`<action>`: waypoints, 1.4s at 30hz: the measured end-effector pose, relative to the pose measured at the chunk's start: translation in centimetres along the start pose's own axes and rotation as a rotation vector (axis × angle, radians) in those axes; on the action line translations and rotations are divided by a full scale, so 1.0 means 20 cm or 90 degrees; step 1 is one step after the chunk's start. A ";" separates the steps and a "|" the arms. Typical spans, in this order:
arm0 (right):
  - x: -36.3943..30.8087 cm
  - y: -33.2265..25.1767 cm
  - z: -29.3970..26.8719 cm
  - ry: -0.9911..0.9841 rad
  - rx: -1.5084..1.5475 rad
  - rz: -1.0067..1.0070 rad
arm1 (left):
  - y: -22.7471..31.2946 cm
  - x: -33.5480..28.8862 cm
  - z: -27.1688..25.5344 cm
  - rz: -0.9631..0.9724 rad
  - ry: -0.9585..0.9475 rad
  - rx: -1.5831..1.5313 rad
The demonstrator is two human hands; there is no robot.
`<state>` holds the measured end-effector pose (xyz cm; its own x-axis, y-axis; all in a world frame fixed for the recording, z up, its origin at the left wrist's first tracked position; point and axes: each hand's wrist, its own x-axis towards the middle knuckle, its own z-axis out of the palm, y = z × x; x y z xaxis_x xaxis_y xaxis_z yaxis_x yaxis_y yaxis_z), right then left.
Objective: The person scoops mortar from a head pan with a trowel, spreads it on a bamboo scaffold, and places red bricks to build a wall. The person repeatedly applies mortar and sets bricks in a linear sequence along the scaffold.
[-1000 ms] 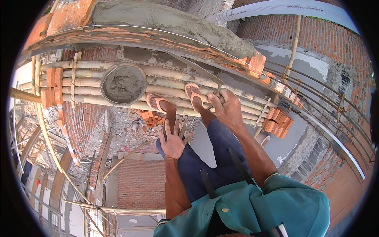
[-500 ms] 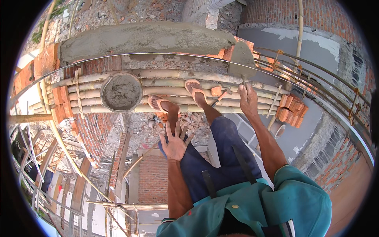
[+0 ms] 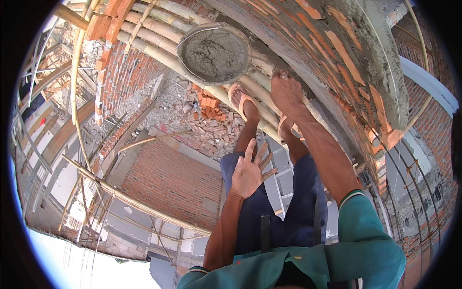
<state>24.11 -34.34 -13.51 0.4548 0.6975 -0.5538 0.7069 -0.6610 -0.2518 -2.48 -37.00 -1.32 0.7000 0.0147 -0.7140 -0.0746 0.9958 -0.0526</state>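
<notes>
My right hand [image 3: 287, 94] is closed, knuckles up, over the bamboo platform beside the brick wall [image 3: 332, 53]. It still seems to grip the trowel seen in it earlier, though the blade and handle are hidden now. Left of that hand, a round bucket [image 3: 206, 83] holds wet grey mortar [image 3: 214, 52]. My left hand [image 3: 252, 168] hovers in front of my thigh, palm up, fingers spread, with nothing in it. Grey mortar [image 3: 397, 96] covers the wall's top at the right, with a thin string line [image 3: 380, 38] running along it.
My sandalled feet [image 3: 244, 102] stand on bamboo poles [image 3: 156, 41]. Stacked bricks [image 3: 108, 24] sit at the platform's far left end. Below lies rubble [image 3: 185, 127] with broken bricks [image 3: 209, 107]. A ladder [image 3: 285, 185] shows between my legs; steel bars [image 3: 417, 202] stick out at right.
The view has turned toward the left, so the bucket appears nearer my right hand. That hand has swung from the wall's right end toward the bucket. My left hand stays spread.
</notes>
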 end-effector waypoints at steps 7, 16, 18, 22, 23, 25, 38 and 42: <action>0.66 -0.48 0.43 0.004 -0.232 -0.310 | 0.05 -0.06 -0.06 0.073 -0.013 -0.097; 0.51 -0.25 0.33 -0.105 -0.074 -0.098 | 0.11 -0.05 -0.03 0.116 -0.041 -0.157; 0.62 -0.32 0.43 -0.169 -0.013 -0.084 | 0.11 -0.05 -0.04 0.114 -0.038 -0.154; 0.66 -0.37 0.51 -0.219 0.025 -0.172 | 0.12 -0.05 -0.06 0.117 -0.046 -0.144; 0.68 -0.38 0.51 -0.271 0.101 -0.095 | 0.12 -0.05 -0.06 0.112 -0.039 -0.158; 0.69 -0.39 0.48 -0.386 0.215 0.065 | 0.13 -0.04 -0.05 0.096 -0.046 -0.139; 0.56 -0.21 0.43 -0.412 0.454 -0.009 | 0.00 -0.03 -0.02 0.092 -0.056 -0.081; 0.52 -0.22 0.22 -0.363 0.405 -0.040 | -0.05 -0.01 0.00 0.094 -0.050 -0.087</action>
<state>23.26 -25.46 -21.64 -0.0377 0.6041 -0.7960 0.2060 -0.7747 -0.5978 -2.63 -38.10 -1.15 0.7273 0.1720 -0.6644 -0.2728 0.9608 -0.0499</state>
